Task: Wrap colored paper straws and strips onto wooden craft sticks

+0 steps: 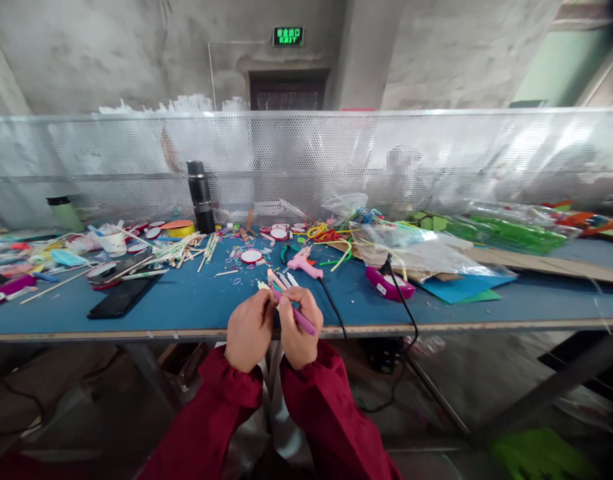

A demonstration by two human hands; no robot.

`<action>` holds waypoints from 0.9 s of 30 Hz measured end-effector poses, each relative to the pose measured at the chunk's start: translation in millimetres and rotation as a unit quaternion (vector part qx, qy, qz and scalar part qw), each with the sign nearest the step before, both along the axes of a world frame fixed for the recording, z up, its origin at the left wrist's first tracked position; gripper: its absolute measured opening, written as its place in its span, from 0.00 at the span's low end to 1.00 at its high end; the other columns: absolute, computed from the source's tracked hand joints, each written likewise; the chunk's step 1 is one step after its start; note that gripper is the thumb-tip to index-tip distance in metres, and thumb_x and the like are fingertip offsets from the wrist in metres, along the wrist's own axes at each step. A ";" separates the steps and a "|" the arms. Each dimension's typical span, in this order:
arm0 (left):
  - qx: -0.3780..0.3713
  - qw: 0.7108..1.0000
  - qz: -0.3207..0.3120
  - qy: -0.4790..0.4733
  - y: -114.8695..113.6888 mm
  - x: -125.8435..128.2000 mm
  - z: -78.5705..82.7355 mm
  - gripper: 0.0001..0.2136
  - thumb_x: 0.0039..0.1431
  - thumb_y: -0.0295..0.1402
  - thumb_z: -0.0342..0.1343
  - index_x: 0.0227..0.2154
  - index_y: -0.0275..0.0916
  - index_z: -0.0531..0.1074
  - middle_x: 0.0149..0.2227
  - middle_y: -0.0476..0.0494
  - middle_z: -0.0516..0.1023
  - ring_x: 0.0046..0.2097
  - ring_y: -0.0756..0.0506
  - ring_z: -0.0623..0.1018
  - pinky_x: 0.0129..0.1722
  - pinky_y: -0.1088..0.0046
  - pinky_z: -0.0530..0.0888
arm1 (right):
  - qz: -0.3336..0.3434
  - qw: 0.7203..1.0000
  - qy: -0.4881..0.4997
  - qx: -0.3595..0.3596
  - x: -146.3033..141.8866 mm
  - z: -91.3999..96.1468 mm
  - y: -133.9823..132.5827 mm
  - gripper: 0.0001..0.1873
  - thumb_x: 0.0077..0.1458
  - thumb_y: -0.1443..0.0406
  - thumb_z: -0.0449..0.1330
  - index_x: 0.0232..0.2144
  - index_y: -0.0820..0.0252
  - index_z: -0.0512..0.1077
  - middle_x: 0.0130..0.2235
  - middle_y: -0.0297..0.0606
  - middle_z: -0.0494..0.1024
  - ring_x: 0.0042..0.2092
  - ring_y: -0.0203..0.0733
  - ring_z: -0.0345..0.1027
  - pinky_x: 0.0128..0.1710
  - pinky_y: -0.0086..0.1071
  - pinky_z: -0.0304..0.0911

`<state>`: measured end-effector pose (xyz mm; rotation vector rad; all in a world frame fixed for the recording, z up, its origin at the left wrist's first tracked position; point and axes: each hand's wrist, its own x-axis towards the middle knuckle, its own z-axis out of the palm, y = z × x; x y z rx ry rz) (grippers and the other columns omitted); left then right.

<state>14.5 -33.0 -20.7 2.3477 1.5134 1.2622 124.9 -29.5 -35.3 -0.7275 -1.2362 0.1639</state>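
Note:
My right hand (300, 327) is closed around a purple marker (305, 323), whose rear end sticks out toward the table's front edge. Close against it, my left hand (249, 328) is pinched shut at the marker's tip. A small pale yellow piece (262, 285) shows at the left fingertips, but its kind is hidden by the fingers. Just beyond both hands, several pastel markers (285, 280) lie on the blue tabletop. A pink glue gun (305, 262) rests past them, its black cord running off the front edge.
Left of my hands are a black phone (121, 297), wooden sticks (179, 250) and a black flask (201, 199). A purple power strip (389, 283) and plastic bags (411, 248) lie to the right. A perforated metal screen (306, 157) stands along the table's back.

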 end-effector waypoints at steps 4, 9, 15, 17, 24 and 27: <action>0.002 1.000 0.002 0.002 0.1 -0.3 -0.3 0.10 0.73 0.34 0.45 0.34 0.42 0.66 0.32 0.46 0.78 0.36 0.44 0.77 0.35 0.71 0.67 | 0.002 1.000 -0.010 -0.008 0.3 -0.1 0.5 0.06 0.62 0.67 0.57 0.31 0.56 0.68 0.33 0.33 0.74 0.35 0.39 0.70 0.39 0.35 0.66; 0.003 1.000 0.001 0.001 0.1 -0.3 -0.3 0.10 0.72 0.33 0.45 0.33 0.42 0.66 0.32 0.46 0.77 0.36 0.44 0.77 0.35 0.71 0.66 | -0.003 1.000 -0.011 -0.005 0.5 0.1 1.2 0.07 0.62 0.68 0.57 0.30 0.56 0.68 0.32 0.32 0.73 0.35 0.39 0.70 0.39 0.35 0.66; -0.006 1.000 -0.002 -0.006 -0.1 -0.1 0.1 0.10 0.72 0.33 0.45 0.33 0.42 0.65 0.32 0.47 0.77 0.36 0.44 0.76 0.35 0.70 0.66 | -0.010 1.000 -0.018 0.006 0.3 2.2 1.1 0.07 0.61 0.69 0.56 0.29 0.56 0.67 0.32 0.32 0.73 0.35 0.38 0.69 0.38 0.34 0.66; -0.003 1.000 0.000 -0.006 0.1 -0.2 -0.2 0.10 0.72 0.33 0.45 0.33 0.42 0.65 0.32 0.47 0.77 0.36 0.44 0.76 0.35 0.70 0.65 | -0.010 1.000 -0.020 0.008 0.5 2.0 1.1 0.07 0.61 0.69 0.56 0.30 0.56 0.67 0.32 0.32 0.73 0.35 0.38 0.69 0.38 0.34 0.66; -0.006 1.000 -0.007 -0.012 0.0 -0.1 -0.5 0.10 0.72 0.33 0.45 0.32 0.42 0.64 0.31 0.47 0.75 0.35 0.44 0.75 0.35 0.70 0.65 | -0.004 1.000 -0.020 0.017 1.5 0.6 1.9 0.07 0.61 0.69 0.56 0.30 0.56 0.67 0.33 0.33 0.72 0.36 0.38 0.69 0.39 0.34 0.66; -0.007 1.000 -0.004 -0.014 -0.4 0.3 -0.2 0.10 0.72 0.33 0.45 0.32 0.42 0.64 0.31 0.48 0.75 0.34 0.45 0.75 0.35 0.71 0.65 | -0.004 1.000 -0.020 0.020 1.1 0.6 2.0 0.07 0.61 0.69 0.57 0.30 0.56 0.67 0.33 0.33 0.72 0.36 0.38 0.69 0.39 0.34 0.66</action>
